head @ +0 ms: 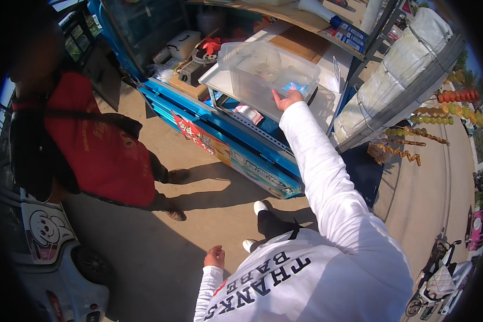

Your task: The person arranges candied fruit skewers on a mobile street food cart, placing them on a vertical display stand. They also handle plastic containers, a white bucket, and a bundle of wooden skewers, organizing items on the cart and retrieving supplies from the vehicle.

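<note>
My right hand [286,99] reaches out to the near side of a clear plastic bin [249,76] on the stall's white shelf. Its fingers are spread at the bin's wall; whether they grip it I cannot tell. Inside the bin lies a small blue packet [295,87]. My left hand [214,256] hangs low near my body, its fingers partly curled, with no object visible in it. Below the bin, a pink and white cloth or packet [248,114] lies in the blue stall.
A person in a red apron [104,149] stands at the left by the blue stall edge [221,129]. A white-wrapped pole [394,76] with skewered candied fruit [458,95] rises at the right. A parked car [70,277] is lower left, a scooter [438,281] lower right.
</note>
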`<state>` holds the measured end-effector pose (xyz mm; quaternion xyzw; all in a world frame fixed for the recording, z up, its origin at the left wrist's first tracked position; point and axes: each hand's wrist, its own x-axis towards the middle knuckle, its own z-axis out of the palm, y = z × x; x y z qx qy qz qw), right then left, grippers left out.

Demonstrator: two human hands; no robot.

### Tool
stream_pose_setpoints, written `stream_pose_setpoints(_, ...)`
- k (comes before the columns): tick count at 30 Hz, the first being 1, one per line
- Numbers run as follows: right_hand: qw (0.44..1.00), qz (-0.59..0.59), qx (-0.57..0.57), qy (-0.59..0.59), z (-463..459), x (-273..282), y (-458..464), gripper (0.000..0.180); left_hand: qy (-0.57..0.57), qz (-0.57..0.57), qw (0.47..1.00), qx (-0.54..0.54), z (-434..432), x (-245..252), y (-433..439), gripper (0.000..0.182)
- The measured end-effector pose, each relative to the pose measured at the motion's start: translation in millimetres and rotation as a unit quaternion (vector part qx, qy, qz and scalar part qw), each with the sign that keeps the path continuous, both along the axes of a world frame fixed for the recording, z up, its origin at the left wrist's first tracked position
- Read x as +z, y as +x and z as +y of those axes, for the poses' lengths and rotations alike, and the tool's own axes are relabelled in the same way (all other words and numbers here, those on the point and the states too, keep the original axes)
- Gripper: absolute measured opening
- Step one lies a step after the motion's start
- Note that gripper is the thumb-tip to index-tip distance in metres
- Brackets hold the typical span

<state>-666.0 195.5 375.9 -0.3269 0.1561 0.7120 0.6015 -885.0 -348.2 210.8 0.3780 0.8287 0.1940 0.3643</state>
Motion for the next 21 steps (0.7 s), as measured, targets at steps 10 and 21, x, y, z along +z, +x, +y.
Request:
stream_pose_setpoints(10,0.990,-0.011,0.014,0.140,-44.2,7.0,66.1,0.057,0.139,-0.017,0.977,-0.159,216.2,22.7,-49.9,0.023)
stream_pose_setpoints(21,0.245,-0.873,0.170,0.386,8.5,85.4,44.5,0.013,0.426,-0.035,0.864,-0.265,522.0,169.0,-7.8,0.044)
